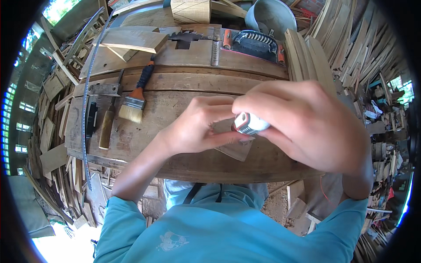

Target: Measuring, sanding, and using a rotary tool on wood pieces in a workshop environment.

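A small white container (251, 123), perhaps a bottle, with a dark and reddish label is held over the bench between both hands. My right hand (307, 125) is closed round it from the right and above. My left hand (197, 125) pinches at its left end, the thumb just under it and the index fingertip partly hidden. Below the fingers, a clear flat piece (237, 150), like plastic film, lies on the wooden workbench (175, 105). Which part each fingertip presses on cannot be made out.
Left on the bench lie a paintbrush (133, 105), a wooden-handled chisel (106, 129) and a long metal ruler (85, 114). Boards (136, 39), a black-and-orange sanding tool (256, 46) and a grey bucket (270, 17) stand farther back. Timber stacks (364, 48) line the right side.
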The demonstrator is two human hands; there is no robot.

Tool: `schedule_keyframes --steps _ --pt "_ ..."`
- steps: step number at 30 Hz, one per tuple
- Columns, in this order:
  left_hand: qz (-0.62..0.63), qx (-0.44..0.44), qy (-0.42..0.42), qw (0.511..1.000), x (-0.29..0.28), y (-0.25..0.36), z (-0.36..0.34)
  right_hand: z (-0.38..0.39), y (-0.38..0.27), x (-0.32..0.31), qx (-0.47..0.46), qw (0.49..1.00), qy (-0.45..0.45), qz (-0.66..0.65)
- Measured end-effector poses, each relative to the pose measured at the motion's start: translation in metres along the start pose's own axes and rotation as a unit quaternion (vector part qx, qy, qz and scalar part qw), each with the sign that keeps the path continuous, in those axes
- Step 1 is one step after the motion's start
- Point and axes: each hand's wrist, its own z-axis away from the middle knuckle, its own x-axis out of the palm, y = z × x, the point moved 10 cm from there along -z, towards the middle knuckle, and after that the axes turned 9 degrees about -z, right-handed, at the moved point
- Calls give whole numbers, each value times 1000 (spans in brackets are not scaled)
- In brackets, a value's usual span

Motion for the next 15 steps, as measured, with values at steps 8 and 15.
schedule_keyframes --steps 8,15 --pt "-227 -32 -194 954 30 -48 40 -1 -21 10 -13 989 -85 123" --pt "-228 -93 -157 956 19 -64 52 -12 -14 15 18 975 -128 180"
